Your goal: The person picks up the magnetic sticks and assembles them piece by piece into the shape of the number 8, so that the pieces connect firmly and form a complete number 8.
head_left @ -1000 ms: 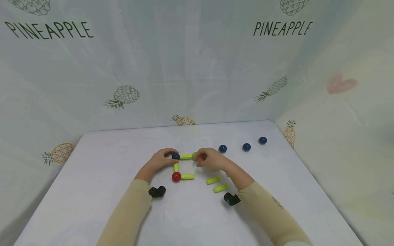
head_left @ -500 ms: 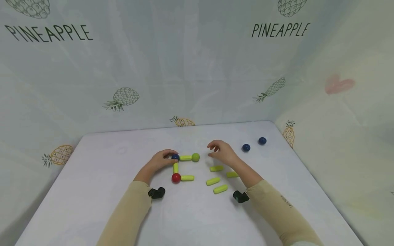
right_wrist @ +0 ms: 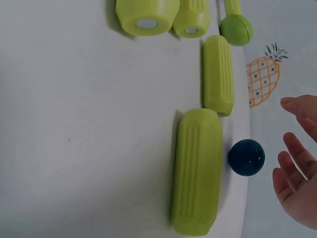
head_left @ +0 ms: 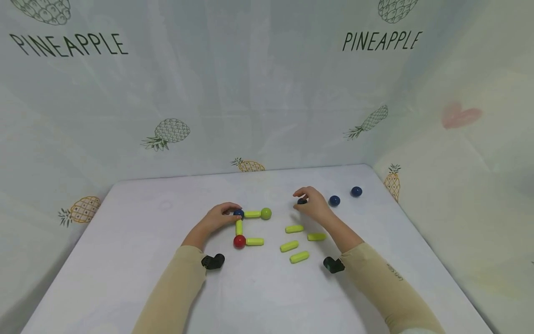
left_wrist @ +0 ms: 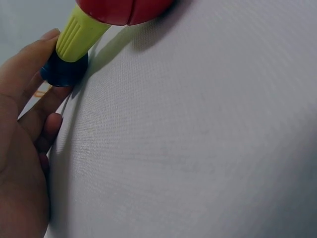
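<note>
My left hand (head_left: 219, 217) pinches a blue ball (left_wrist: 64, 71) between thumb and fingers. Two yellow-green rods join it: one runs right to a green ball (head_left: 265, 213), the other runs toward me to a red ball (head_left: 239, 241). From the red ball a further yellow-green rod (head_left: 255, 241) points right, its far end free. My right hand (head_left: 313, 204) is over a second blue ball (head_left: 302, 201), thumb and fingers parted around it and partly covering it. In the right wrist view the fingers (right_wrist: 297, 153) look spread, with a gap beside the blue ball (right_wrist: 246, 157).
Several loose yellow-green rods (head_left: 299, 257) lie on the white table (head_left: 250, 297) in front of my right hand. Two more blue balls (head_left: 334, 201) sit to its right, one farther back. A pineapple-print cloth (head_left: 267, 93) hangs behind the table. Each sleeve has a black wrist camera (head_left: 213, 261).
My right hand has left the green ball, now attached at the rod's end, and has moved right to the nearest loose blue ball. The left hand stays on its blue ball.
</note>
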Tool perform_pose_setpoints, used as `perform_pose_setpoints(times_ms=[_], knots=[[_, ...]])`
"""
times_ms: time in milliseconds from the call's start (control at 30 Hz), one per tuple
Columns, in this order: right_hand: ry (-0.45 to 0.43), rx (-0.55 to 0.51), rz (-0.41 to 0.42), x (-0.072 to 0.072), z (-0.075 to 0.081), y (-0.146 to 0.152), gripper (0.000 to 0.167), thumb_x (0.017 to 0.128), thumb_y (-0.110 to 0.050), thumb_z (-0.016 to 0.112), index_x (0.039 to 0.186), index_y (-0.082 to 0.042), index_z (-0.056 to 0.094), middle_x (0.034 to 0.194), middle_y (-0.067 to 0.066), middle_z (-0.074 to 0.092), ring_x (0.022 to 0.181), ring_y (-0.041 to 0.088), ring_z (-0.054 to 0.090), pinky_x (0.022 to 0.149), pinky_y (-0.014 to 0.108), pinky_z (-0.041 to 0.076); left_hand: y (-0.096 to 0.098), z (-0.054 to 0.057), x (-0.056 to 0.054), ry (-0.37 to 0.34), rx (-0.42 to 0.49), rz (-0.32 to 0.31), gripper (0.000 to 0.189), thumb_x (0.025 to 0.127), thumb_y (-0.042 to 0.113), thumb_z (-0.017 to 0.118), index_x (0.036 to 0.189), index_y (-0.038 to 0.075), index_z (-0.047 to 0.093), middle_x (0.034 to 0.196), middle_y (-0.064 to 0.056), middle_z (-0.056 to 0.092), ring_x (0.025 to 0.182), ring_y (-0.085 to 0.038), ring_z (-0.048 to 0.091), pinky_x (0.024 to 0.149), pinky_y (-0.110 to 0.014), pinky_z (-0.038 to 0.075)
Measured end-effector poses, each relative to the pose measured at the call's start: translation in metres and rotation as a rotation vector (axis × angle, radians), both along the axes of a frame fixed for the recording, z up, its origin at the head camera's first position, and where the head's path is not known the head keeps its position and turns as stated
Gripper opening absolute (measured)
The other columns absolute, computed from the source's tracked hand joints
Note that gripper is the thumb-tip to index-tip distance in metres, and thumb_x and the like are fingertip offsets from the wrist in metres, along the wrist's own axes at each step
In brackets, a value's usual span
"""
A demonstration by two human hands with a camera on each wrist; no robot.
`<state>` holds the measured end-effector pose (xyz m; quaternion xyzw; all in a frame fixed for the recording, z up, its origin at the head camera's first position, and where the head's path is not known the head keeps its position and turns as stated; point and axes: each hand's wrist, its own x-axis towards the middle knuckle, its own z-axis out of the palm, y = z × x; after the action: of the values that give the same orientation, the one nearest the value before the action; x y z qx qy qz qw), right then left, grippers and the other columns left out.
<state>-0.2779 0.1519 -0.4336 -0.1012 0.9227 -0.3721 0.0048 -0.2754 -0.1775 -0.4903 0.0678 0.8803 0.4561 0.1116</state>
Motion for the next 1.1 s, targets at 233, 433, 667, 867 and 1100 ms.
perform_pose_setpoints(times_ms=[233, 433, 667, 867, 1100], knots=[[-0.012, 0.030, -0.031, -0.005, -0.006, 0.006, 0.034, 0.084, -0.010, 0.076, 0.116, -0.004, 0.066, 0.122, 0.015, 0.057, 0.116, 0.036, 0.050, 0.095, 0.049, 0.042, -0.001, -0.002, -0.001, -0.002, 0.005, 0.000, 0.036, 0.089, 0.033, 0.073, 0.121, 0.019, 0.067, 0.126, -0.004, 0.062, 0.118, -0.026, 0.050, 0.104, -0.047, 0.035], [-0.034, 0.053, -0.059, -0.008, -0.012, 0.009, 0.033, 0.084, -0.011, 0.076, 0.115, -0.004, 0.067, 0.127, 0.019, 0.055, 0.120, 0.039, 0.048, 0.099, 0.052, 0.039, -0.002, -0.001, -0.001, 0.002, -0.005, 0.001, 0.038, 0.089, 0.036, 0.072, 0.122, 0.019, 0.066, 0.126, -0.005, 0.061, 0.118, -0.026, 0.049, 0.104, -0.049, 0.035], [-0.074, 0.087, -0.082, -0.016, -0.020, 0.011, 0.035, 0.083, -0.011, 0.077, 0.116, -0.004, 0.066, 0.129, 0.021, 0.053, 0.121, 0.039, 0.047, 0.101, 0.051, 0.039, -0.001, 0.000, 0.001, -0.014, 0.008, 0.010, 0.036, 0.089, 0.034, 0.072, 0.122, 0.020, 0.067, 0.126, -0.004, 0.061, 0.117, -0.025, 0.049, 0.104, -0.047, 0.035], [-0.108, 0.063, -0.084, -0.019, -0.026, 0.012, 0.037, 0.083, -0.005, 0.075, 0.118, -0.004, 0.065, 0.127, 0.020, 0.053, 0.119, 0.038, 0.049, 0.100, 0.050, 0.040, -0.001, 0.000, 0.001, -0.010, -0.003, 0.007, 0.036, 0.089, 0.035, 0.072, 0.122, 0.020, 0.067, 0.126, -0.004, 0.061, 0.115, -0.025, 0.049, 0.103, -0.047, 0.036], [-0.161, 0.040, -0.079, -0.017, -0.028, 0.009, 0.039, 0.084, 0.002, 0.071, 0.121, -0.005, 0.063, 0.134, 0.022, 0.050, 0.128, 0.040, 0.044, 0.103, 0.050, 0.038, -0.002, 0.002, 0.000, -0.009, -0.005, 0.005, 0.036, 0.090, 0.034, 0.071, 0.122, 0.019, 0.067, 0.126, -0.004, 0.060, 0.115, -0.025, 0.049, 0.103, -0.048, 0.036]])
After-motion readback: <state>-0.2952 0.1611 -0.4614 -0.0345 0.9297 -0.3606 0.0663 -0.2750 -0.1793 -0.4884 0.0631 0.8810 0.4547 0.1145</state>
